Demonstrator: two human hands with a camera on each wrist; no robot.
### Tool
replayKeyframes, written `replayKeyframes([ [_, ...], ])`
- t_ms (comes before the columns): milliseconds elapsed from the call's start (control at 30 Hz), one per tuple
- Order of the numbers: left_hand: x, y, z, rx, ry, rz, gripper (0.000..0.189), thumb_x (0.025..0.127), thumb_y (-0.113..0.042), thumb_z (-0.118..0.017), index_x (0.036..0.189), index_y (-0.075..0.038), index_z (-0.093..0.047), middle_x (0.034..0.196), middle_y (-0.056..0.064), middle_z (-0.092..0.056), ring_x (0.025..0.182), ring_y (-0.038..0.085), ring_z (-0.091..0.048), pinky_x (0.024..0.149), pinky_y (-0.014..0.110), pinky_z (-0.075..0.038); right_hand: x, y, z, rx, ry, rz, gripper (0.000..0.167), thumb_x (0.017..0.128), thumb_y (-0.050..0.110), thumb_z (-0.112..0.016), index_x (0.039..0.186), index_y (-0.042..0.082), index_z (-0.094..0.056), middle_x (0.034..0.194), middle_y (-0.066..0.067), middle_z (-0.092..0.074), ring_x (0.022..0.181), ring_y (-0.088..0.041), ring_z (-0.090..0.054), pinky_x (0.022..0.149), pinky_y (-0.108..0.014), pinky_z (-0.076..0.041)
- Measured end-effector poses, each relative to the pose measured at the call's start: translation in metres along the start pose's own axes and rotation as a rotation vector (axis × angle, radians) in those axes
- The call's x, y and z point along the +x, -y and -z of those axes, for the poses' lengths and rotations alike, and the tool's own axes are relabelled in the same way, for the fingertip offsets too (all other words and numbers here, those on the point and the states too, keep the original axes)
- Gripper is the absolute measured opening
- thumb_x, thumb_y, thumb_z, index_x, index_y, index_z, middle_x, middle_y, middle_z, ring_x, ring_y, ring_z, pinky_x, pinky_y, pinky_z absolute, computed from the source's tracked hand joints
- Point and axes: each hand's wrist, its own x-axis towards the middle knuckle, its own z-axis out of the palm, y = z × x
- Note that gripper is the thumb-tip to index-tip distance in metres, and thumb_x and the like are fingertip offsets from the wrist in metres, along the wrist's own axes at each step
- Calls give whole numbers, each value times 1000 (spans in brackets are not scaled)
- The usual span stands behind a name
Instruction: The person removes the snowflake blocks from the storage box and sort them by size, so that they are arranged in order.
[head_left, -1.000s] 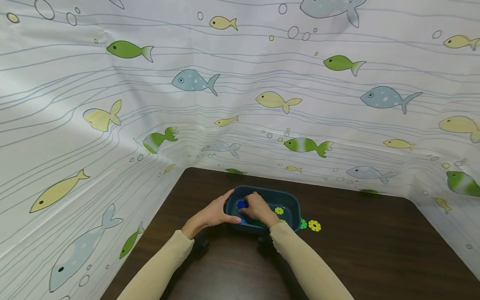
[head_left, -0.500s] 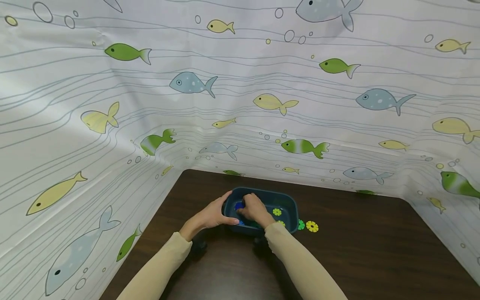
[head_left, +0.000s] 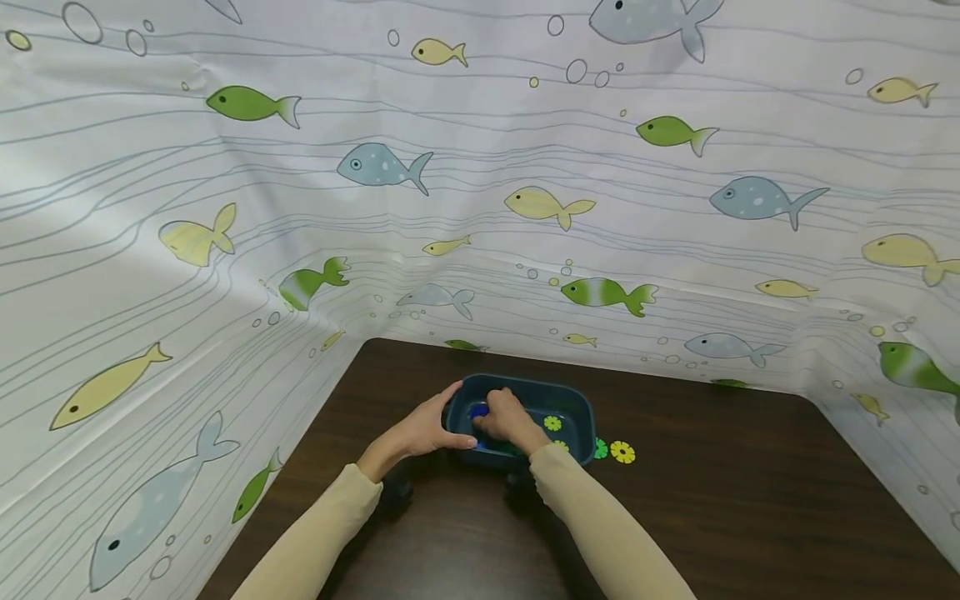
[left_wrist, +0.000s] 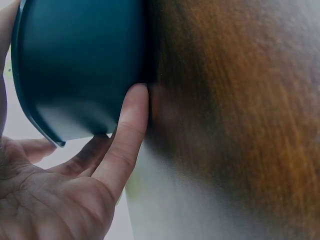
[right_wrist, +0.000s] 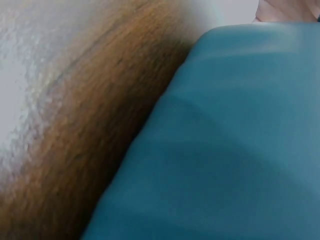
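Note:
A dark teal plastic tub [head_left: 573,400] stands on the brown table, with several flower-shaped plastic discs inside. My left hand [head_left: 422,429] holds the tub's left end, thumb on the front rim. In the left wrist view, the fingers [left_wrist: 131,120] of that hand lie against the tub's outer wall. My right hand [head_left: 510,417] reaches down inside the tub with fingers curled beside a blue disc [head_left: 478,412]. I cannot tell whether the right fingertips pinch a disc. The right wrist view is mostly filled by the tub's outer wall [right_wrist: 225,140].
A yellow flower disc [head_left: 622,452] and a green disc [head_left: 601,448] lie on the table just right of the tub. A pale yellow-green disc [head_left: 552,423] is inside it. White fish-patterned sheeting [head_left: 480,317] rises behind and left of the brown table [head_left: 712,467].
The right fingers have curled in closer beside the blue disc inside the tub. The left hand keeps its place on the tub's end. The head view has shifted slightly.

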Motion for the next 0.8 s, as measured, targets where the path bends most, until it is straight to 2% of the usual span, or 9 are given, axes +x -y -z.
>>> replayKeyframes([
  [167, 0, 1, 0, -8, 2, 8, 117, 92, -46, -86, 176, -9, -14, 178, 24, -31, 152, 44, -49, 126, 65, -43, -10, 5, 7, 27, 6, 6, 31, 103, 29, -75, 106, -2, -70, 82, -8, -56, 69, -23, -56, 59, -32, -47],
  [300, 0, 2, 0, -12, -2, 4, 118, 91, -47, -87, 176, -10, -14, 177, 24, -32, 152, 44, -49, 125, 65, -43, -36, 25, 26, 67, -14, 18, 36, 102, 27, -77, 116, -6, -70, 87, -10, -59, 73, -24, -58, 65, -34, -54],
  [433, 0, 4, 0, -5, -6, 2, 121, 89, -52, -87, 176, -10, -14, 178, 24, -31, 153, 45, -48, 126, 67, -42, -58, 42, 42, 88, -27, 6, 33, 99, 22, -81, 110, -7, -73, 84, -11, -59, 70, -23, -57, 64, -32, -53],
  [533, 0, 4, 0, 3, -10, 2, 122, 88, -55, -87, 176, -10, -15, 178, 24, -31, 154, 46, -47, 126, 68, -41, -54, 36, 40, 99, -34, -1, 27, 97, 23, -83, 98, -3, -75, 75, -9, -56, 62, -22, -56, 56, -31, -49],
  [633, 0, 3, 0, 11, -14, 5, 121, 88, -55, -87, 176, -10, -16, 177, 24, -33, 152, 45, -49, 125, 68, -41, -39, 15, 29, 114, -48, 20, 25, 95, 25, -84, 89, 3, -73, 70, -5, -53, 56, -19, -54, 50, -28, -47],
  [700, 0, 3, 0, 14, -15, 6, 121, 88, -55, -87, 175, -10, -16, 176, 24, -33, 151, 45, -50, 125, 69, -42, -29, -3, 21, 103, -73, 54, 28, 95, 31, -83, 91, 5, -74, 73, -4, -55, 59, -17, -54, 51, -28, -48],
  [800, 0, 3, 0, 12, -16, 10, 121, 88, -55, -87, 176, -11, -16, 176, 24, -34, 149, 44, -51, 125, 69, -42, -47, 3, 33, 84, -110, 70, 32, 94, 31, -84, 102, 1, -76, 87, -8, -67, 71, -19, -62, 64, -33, -61],
])
